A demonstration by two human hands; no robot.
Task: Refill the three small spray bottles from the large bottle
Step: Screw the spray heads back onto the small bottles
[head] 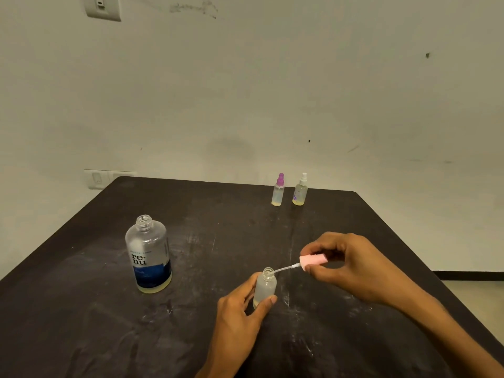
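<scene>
The small frosted spray bottle (265,287) is held upright on the dark surface (81,309) by the left hand (240,309), fingers and thumb curled round its lower body. Just right of that bottle, the pink spray head (313,261) is pinched by the right hand (351,266), and its dip tube (283,268) is angled down with the tip at the open neck. Whether the head is going in or coming out cannot be told. The step is best done with the bottle kept steady and the tube kept in line with the neck, so that nothing is bent or dripped. Left of the small bottle, well apart, the large bottle (149,255) stands uncapped, a little yellowish liquid at its bottom. Far behind, a purple-topped spray bottle (278,190) and a white-topped spray bottle (300,190) stand capped, side by side.
</scene>
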